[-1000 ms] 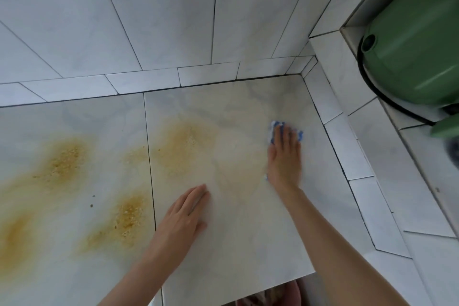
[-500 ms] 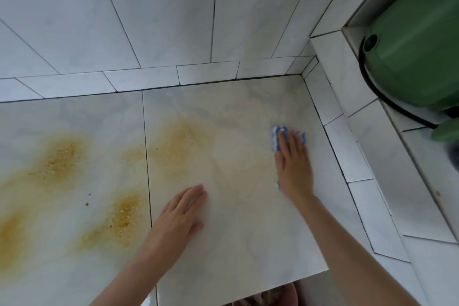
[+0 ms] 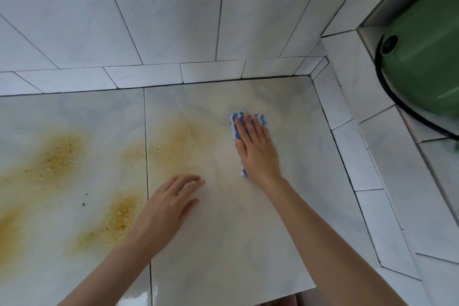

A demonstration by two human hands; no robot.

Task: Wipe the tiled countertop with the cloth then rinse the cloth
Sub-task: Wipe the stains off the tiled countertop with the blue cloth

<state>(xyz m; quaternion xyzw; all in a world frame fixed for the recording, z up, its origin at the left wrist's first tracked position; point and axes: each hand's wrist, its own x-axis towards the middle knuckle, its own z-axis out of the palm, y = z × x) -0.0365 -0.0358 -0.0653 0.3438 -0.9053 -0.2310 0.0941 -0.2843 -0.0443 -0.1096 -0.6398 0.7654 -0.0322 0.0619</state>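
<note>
My right hand (image 3: 257, 149) lies flat on a blue and white cloth (image 3: 234, 123), pressing it against the tiled countertop (image 3: 236, 243); only the cloth's far edge and a strip along its left side show. My left hand (image 3: 165, 211) rests palm down on the tile nearer to me, fingers together, holding nothing. Yellow-brown grainy stains lie to the left: one patch (image 3: 181, 139) just left of the cloth, another (image 3: 123, 216) beside my left hand, and a third (image 3: 58, 154) further left.
A tiled wall (image 3: 161, 20) rises behind the countertop. A raised tiled ledge (image 3: 372, 181) borders the right side, and a green container (image 3: 427, 62) with a black hose sits on it at the upper right. The countertop's front edge (image 3: 260, 302) is at the bottom.
My right hand has slid the cloth leftward, toward the stain on the right tile. My left hand has stayed flat in nearly the same place.
</note>
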